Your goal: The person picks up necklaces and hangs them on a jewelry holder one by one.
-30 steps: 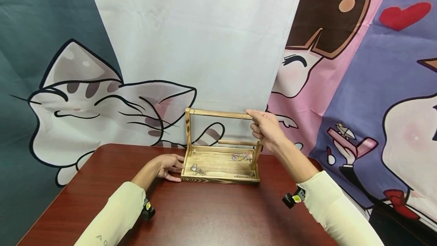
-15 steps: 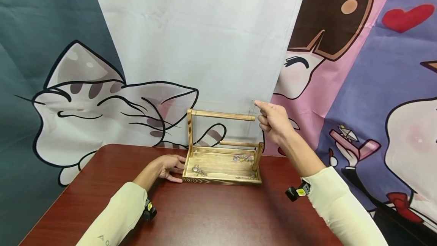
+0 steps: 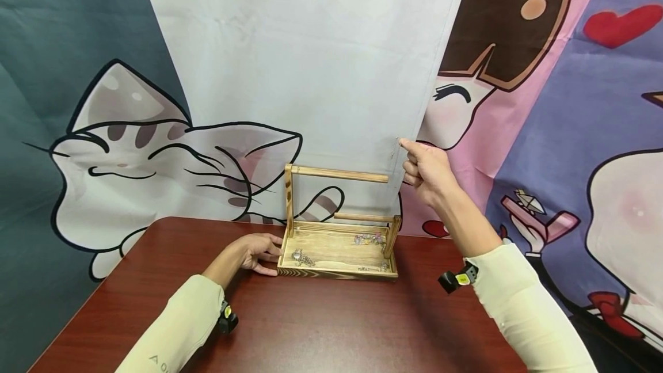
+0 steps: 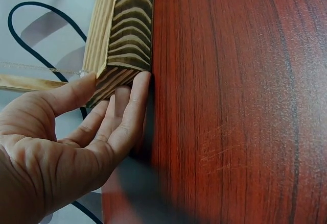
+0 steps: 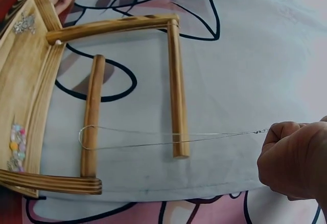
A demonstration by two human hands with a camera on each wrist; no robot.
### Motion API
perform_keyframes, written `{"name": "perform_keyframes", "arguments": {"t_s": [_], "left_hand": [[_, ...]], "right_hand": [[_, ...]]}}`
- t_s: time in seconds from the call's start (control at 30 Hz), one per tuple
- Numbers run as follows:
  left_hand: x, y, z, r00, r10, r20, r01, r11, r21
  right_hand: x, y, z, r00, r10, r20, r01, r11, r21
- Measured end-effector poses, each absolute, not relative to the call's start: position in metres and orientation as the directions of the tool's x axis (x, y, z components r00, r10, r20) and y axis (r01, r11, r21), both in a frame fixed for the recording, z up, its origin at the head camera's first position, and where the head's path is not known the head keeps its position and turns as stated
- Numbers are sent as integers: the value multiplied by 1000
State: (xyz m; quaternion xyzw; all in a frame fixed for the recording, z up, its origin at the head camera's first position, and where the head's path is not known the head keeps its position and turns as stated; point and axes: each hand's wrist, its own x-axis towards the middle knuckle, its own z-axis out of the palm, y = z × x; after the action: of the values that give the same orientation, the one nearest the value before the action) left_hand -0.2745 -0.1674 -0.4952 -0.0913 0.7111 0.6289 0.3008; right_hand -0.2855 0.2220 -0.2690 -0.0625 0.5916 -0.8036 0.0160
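A wooden jewelry stand (image 3: 339, 274) with a shallow tray base and two bars stands on the table. My left hand (image 3: 257, 253) holds the tray's left end, thumb (image 4: 76, 94) at the rim and fingers along the outer wall. To the right of the upper bar (image 3: 342, 174), my right hand (image 3: 427, 168) is raised and pinches a thin chain necklace (image 5: 214, 138) by its clasp end. The chain hangs in a long loop. In the right wrist view it overlaps the upper bar and the lower bar (image 5: 92, 101).
In the tray lie a silvery chain piece (image 3: 302, 257) at left, a colorful beaded bracelet (image 3: 369, 239) at back right and another thin chain (image 3: 373, 268) at front right. Behind the reddish-brown table (image 3: 311, 327) hangs a printed cartoon cloth (image 3: 311, 73).
My right hand has moved up and to the right from the upper bar's free end, drawing the necklace with it. The left hand stays at the tray.
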Motion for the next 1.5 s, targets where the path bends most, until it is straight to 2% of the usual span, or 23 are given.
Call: {"name": "perform_keyframes", "arguments": {"t_s": [0.57, 1.13, 1.5], "left_hand": [[-274, -167, -495, -805, 245, -540, -506, 191, 841], [-275, -167, -495, -804, 245, -542, -508, 192, 840], [-274, -167, -495, -803, 244, -544, -511, 190, 839]], "right_hand": [[-295, 234, -255, -993, -38, 111, -90, -350, -932], [-310, 227, -293, -999, 0, 46, -45, -241, -969], [-307, 209, -304, -999, -27, 31, -25, -196, -980]]}}
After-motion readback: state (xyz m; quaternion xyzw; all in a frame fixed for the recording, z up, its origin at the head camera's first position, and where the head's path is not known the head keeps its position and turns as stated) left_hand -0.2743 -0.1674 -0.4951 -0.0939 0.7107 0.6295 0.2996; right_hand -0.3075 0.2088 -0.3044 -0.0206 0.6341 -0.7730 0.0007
